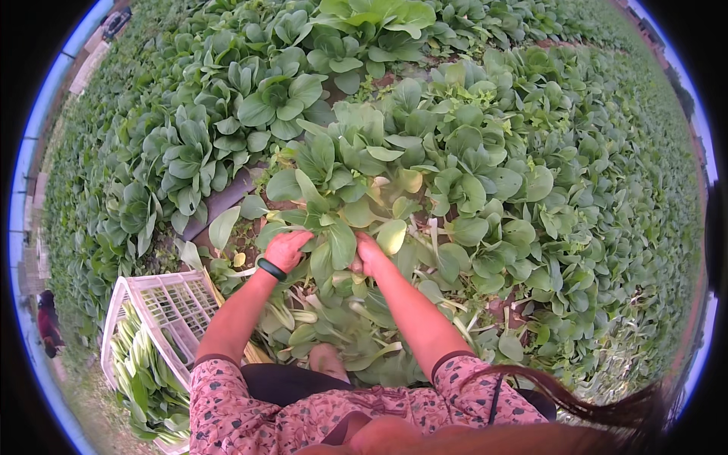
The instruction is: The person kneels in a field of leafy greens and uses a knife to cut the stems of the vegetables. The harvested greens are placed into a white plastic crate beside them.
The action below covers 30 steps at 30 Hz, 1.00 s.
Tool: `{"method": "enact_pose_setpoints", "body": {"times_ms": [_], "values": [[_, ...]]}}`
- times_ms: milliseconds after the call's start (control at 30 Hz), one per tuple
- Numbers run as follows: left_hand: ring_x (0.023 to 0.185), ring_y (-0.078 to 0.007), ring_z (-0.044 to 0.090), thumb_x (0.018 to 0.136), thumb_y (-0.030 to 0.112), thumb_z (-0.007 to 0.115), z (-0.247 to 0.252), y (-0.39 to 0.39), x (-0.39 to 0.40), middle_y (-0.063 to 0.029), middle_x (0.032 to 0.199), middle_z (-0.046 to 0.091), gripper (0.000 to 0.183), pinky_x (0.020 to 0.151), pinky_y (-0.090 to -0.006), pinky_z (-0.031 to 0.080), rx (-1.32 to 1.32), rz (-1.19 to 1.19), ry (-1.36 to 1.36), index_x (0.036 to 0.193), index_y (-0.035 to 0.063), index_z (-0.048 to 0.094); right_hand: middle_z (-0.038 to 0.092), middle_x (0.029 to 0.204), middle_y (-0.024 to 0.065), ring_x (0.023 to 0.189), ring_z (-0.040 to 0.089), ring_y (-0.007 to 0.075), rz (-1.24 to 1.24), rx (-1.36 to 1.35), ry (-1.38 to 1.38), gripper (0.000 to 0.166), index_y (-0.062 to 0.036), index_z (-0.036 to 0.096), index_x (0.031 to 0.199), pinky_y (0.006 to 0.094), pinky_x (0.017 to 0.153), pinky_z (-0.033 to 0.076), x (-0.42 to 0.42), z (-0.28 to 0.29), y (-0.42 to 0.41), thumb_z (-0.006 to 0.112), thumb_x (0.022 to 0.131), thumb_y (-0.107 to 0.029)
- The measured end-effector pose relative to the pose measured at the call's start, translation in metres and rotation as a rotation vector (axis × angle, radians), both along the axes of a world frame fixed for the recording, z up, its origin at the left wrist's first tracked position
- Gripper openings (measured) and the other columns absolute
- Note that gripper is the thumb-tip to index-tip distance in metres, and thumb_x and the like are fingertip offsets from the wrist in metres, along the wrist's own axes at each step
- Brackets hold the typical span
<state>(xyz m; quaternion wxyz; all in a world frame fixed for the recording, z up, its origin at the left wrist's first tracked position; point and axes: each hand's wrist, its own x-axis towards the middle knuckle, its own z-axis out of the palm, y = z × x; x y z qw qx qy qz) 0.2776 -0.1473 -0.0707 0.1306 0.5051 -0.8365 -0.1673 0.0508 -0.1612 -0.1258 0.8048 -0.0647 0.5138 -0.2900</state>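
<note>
A leafy bok choy plant stands between my two hands, its base hidden under its own leaves. My left hand, with a dark bangle on the wrist, reaches into its left side; the fingertips disappear among the leaves. On the other side, my right hand has its fingers curled in at the plant's lower stems, partly covered by foliage. Cut bok choy with pale stalks lies on the ground below my hands. Whether a blade is in either hand cannot be seen.
At the lower left a white plastic crate lies tipped on its side, holding many harvested bok choy. Dense rows of bok choy spread ahead and right. A dark strip crosses the soil. Another person is at the far left.
</note>
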Motion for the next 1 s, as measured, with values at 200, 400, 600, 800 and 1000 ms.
{"method": "enact_pose_setpoints", "body": {"times_ms": [200,400,600,800,1000], "values": [[0.091,-0.0296,0.061,0.062,-0.007,0.052,0.004,0.001,-0.003,-0.0089,0.102,0.064,0.047,0.080,-0.0375,0.049,0.074,0.072,0.069,0.106,0.0101,0.059,0.057,0.069,0.0076,0.047,0.053,0.0167,0.420,-0.151,0.289,0.022,-0.0087,0.056,0.109,0.0323,0.038,0.041,-0.003,-0.016,-0.033,0.047,0.091,-0.018],[0.097,-0.0307,0.061,0.062,-0.010,0.051,0.019,0.001,-0.001,-0.0135,0.101,0.064,0.046,0.084,-0.0353,0.049,0.049,0.217,0.320,0.103,0.0074,0.061,0.054,0.064,0.0081,0.044,0.050,0.0164,0.611,-0.476,0.616,0.024,-0.0082,0.054,0.106,0.0317,0.037,0.039,-0.014,-0.007,0.021,0.052,0.086,-0.022],[0.092,-0.0322,0.061,0.059,-0.010,0.054,0.086,0.020,-0.024,-0.0137,0.098,0.063,0.047,0.081,-0.0358,0.050,-0.029,0.046,0.383,0.102,0.0058,0.060,0.056,0.076,0.0063,0.042,0.049,0.0126,0.223,-0.315,0.325,0.020,-0.0102,0.052,0.101,0.0271,0.036,0.039,-0.035,0.048,0.032,0.050,0.089,-0.026],[0.087,-0.0311,0.061,0.058,-0.012,0.053,0.133,0.046,-0.052,-0.0134,0.093,0.063,0.048,0.077,-0.0347,0.050,0.033,-0.093,0.529,0.102,0.0045,0.060,0.057,0.089,0.0075,0.050,0.051,0.0163,0.016,0.016,-0.193,0.034,-0.0107,0.048,0.110,0.0257,0.036,0.039,-0.020,0.083,0.057,0.049,0.089,-0.037],[0.088,-0.0312,0.061,0.067,-0.007,0.059,0.160,0.065,-0.074,-0.0129,0.100,0.060,0.050,0.073,-0.0351,0.051,-0.005,-0.295,0.548,0.115,0.0079,0.056,0.058,0.083,0.0044,0.061,0.056,0.0167,-0.140,0.130,-0.534,0.031,-0.0124,0.055,0.099,0.0265,0.042,0.042,-0.032,0.077,0.088,0.050,0.087,-0.041]]}}
